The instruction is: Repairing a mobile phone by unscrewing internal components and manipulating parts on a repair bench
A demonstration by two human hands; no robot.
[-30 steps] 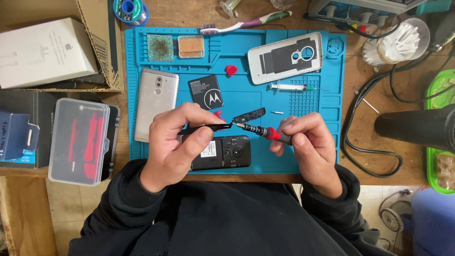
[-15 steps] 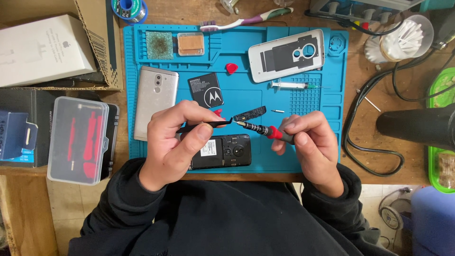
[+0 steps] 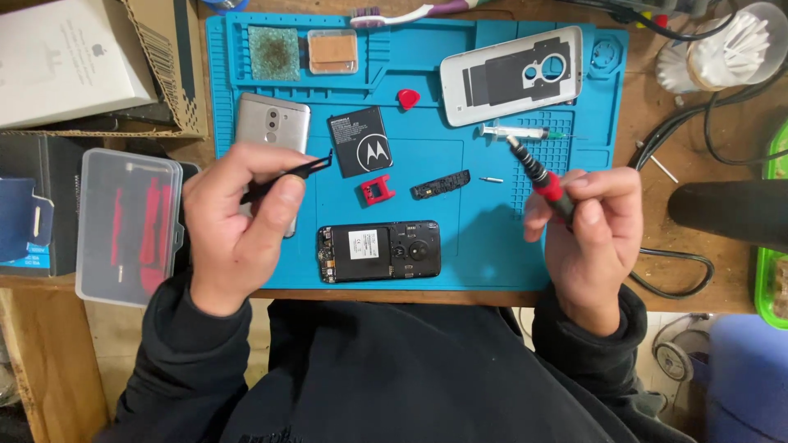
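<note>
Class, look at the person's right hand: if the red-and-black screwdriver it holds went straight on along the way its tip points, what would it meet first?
Probably the small clear syringe on the blue work mat: the right hand aims the red-and-black screwdriver up-left, tip right beside it. Height above the mat is unclear.

My left hand (image 3: 238, 226) pinched matt black tweezers (image 3: 287, 176), thin and metal-looking. My right hand (image 3: 591, 234) gripped a screwdriver (image 3: 542, 176) with a glossy red and black plastic handle. The mat (image 3: 492, 246) under them looked like soft, matt blue rubber with moulded ridges. The opened phone (image 3: 379, 251) showed shiny black plastic. The battery (image 3: 360, 141) had a smooth dark wrap. The table (image 3: 657, 107) was worn, bare wood. My sleeves (image 3: 189, 344) were dull black cloth.
</note>
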